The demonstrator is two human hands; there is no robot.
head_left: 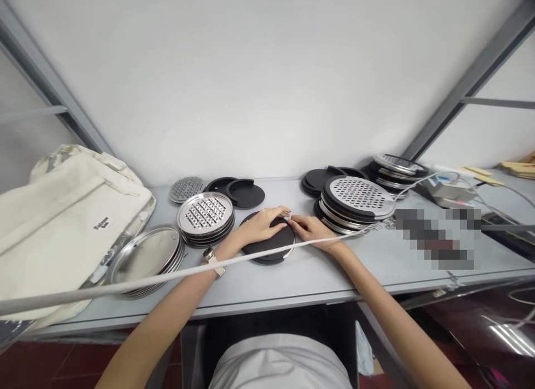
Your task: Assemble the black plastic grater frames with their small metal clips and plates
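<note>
A flat, round black disc (267,248) with a silvery edge lies on the pale grey counter (259,291) before the person. The left hand (264,224) rests over it; the right hand (312,229) bends its fingers at the far right rim. From here, I can't tell whether either grips. Round, silver metal graters (204,213) stand stacked to the left.

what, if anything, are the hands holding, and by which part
The left hand and right hand have fingers at the far right edge of the black disc; whether they grip that edge or something small there cannot be told.
</note>
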